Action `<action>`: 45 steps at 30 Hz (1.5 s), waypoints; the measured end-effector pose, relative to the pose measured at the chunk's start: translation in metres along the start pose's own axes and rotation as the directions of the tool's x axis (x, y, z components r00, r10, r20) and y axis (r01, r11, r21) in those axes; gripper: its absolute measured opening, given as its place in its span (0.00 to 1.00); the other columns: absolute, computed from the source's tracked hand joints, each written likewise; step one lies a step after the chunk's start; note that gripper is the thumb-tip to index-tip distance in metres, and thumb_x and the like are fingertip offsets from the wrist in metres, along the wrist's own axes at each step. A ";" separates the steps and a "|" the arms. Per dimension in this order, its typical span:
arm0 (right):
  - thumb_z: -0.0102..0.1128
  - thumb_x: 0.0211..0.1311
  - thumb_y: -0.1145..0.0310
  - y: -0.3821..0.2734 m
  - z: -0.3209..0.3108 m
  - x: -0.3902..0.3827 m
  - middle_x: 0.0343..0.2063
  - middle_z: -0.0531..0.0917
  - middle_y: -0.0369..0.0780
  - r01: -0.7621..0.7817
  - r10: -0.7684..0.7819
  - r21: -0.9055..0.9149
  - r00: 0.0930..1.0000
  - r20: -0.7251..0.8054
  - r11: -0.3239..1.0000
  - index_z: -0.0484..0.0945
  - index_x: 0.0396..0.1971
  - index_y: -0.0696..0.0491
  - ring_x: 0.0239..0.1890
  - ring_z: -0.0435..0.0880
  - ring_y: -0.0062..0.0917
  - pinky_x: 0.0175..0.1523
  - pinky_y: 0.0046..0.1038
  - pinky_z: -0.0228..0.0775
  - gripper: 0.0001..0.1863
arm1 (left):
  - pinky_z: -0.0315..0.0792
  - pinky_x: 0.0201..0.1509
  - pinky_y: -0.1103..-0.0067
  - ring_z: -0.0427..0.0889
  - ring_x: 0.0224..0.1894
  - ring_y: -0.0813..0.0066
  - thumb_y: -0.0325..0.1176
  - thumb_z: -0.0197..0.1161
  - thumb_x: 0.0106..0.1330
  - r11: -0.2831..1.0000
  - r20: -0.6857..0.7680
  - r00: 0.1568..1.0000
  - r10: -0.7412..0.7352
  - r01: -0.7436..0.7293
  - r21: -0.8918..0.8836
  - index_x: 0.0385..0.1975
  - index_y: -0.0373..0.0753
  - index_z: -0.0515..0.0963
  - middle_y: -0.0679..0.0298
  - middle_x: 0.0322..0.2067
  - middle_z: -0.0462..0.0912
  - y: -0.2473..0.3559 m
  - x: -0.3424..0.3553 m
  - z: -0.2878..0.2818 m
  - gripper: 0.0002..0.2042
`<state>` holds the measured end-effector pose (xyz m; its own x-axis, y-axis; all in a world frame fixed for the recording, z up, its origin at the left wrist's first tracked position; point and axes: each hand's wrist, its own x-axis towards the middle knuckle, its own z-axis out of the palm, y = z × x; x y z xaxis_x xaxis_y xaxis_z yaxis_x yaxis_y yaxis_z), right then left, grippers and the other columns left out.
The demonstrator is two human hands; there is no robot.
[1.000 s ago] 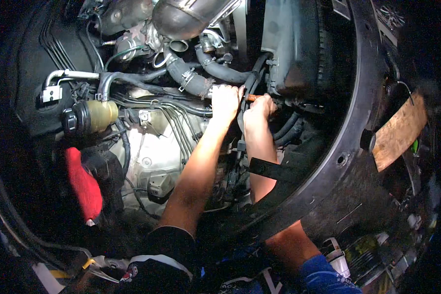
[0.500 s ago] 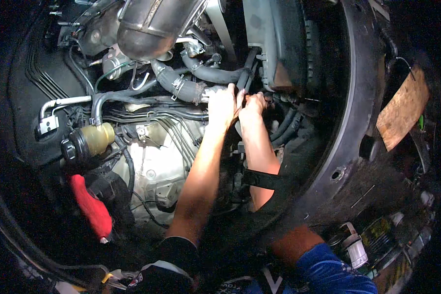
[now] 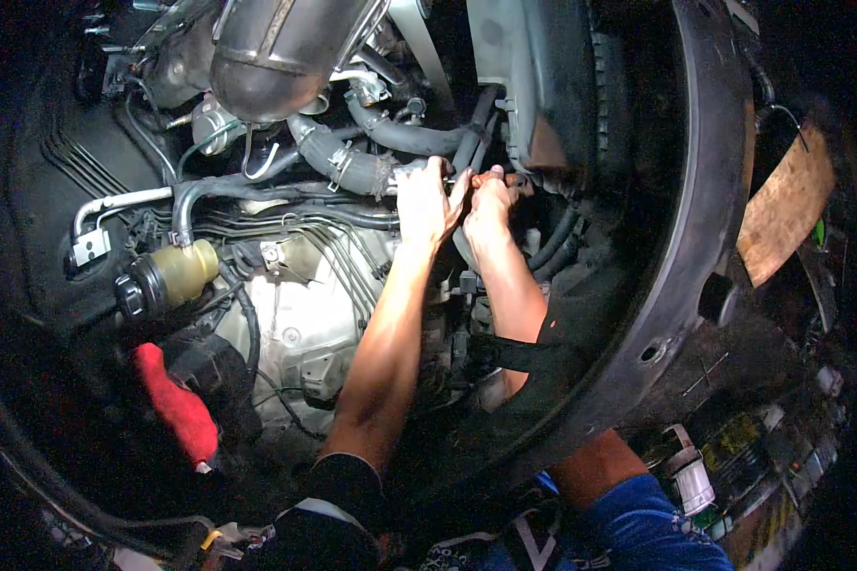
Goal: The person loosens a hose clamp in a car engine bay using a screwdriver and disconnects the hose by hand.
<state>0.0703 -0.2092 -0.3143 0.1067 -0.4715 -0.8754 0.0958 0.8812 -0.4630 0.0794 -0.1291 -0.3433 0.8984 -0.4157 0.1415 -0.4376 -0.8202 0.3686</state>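
Both hands at the hose end, engine bay, upper centre of the frame.
The right hand [image 3: 488, 209] is closed around an orange-handled tool [image 3: 487, 178], located just right of centre in the upper half of the frame. The left hand [image 3: 426, 207], immediately left of it, has bent fingers beside the end of a thick dark hose [image 3: 360, 173]; whether it grips anything cannot be determined. A metal clamp [image 3: 339, 166] encircles the hose. A yellowish reservoir [image 3: 189, 268] with a black cap sits left of centre; a red elongated object [image 3: 179, 407] lies at lower left. A brown board [image 3: 787, 209] is at right.
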 end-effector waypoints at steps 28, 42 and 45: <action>0.62 0.67 0.71 0.007 -0.046 0.004 0.39 0.73 0.38 0.443 -0.427 -0.004 0.867 0.258 0.897 0.53 0.57 0.46 0.35 0.82 0.22 0.31 0.21 0.69 0.28 | 0.67 0.40 0.64 0.75 0.30 0.55 0.48 0.75 0.54 0.905 -0.115 0.987 0.115 -0.152 -0.398 0.27 0.38 0.78 0.58 0.25 0.77 0.001 -0.009 -0.011 0.19; 0.62 0.68 0.69 0.004 -0.050 -0.011 0.48 0.78 0.44 0.398 -0.330 -0.150 0.880 0.342 0.905 0.48 0.68 0.49 0.43 0.82 0.26 0.42 0.28 0.74 0.37 | 0.68 0.43 0.64 0.76 0.34 0.54 0.42 0.74 0.56 0.923 -0.054 0.991 0.124 -0.135 -0.359 0.33 0.39 0.78 0.56 0.29 0.77 -0.010 -0.017 -0.015 0.15; 0.64 0.66 0.69 0.005 -0.062 0.020 0.47 0.77 0.44 0.300 -0.240 -0.171 0.923 0.300 0.938 0.49 0.66 0.46 0.41 0.82 0.25 0.38 0.26 0.75 0.37 | 0.67 0.44 0.65 0.76 0.35 0.54 0.43 0.71 0.59 0.961 0.082 0.982 0.167 -0.144 -0.235 0.35 0.39 0.79 0.56 0.30 0.77 0.006 -0.013 -0.013 0.15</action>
<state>0.0115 -0.2119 -0.3431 0.3725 -0.6575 -0.6550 -0.0475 0.6913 -0.7210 0.0657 -0.1230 -0.3310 0.8063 -0.5781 0.1250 -0.5412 -0.6360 0.5501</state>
